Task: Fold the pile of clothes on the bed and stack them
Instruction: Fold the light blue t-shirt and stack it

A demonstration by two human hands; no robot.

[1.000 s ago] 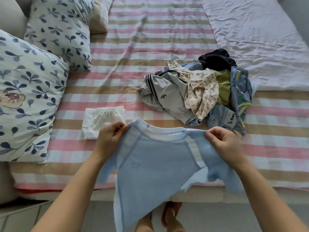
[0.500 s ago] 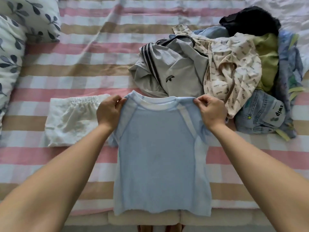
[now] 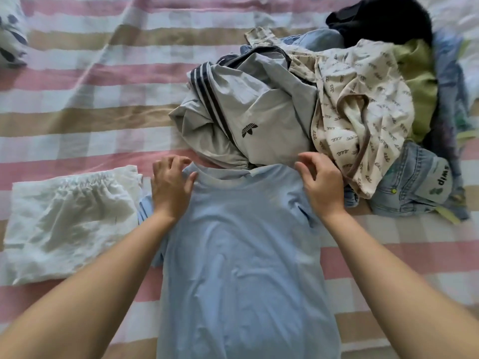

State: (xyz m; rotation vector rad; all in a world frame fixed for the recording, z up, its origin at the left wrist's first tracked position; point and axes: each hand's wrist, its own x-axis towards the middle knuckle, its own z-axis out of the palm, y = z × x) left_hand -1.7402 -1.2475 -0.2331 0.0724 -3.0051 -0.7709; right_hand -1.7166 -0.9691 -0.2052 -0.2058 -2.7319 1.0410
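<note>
Our left hand (image 3: 171, 187), right hand (image 3: 321, 182) rest, grip apart, on light-blue cotton T-shirt (image 3: 241, 255); collar touches crumpled clothes pile (image 3: 272, 112), so we risk snagging it.

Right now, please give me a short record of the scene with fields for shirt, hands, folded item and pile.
shirt: light blue T-shirt laid flat on the striped sheet, collar toward the pile
left hand: rests on one shoulder, fingers spread
right hand: at the other shoulder, fingers loosely curled, holding nothing
folded: white garment, left of the shirt
pile: unfolded; grey Adidas top in front, cream patterned garment, denim jeans
</note>
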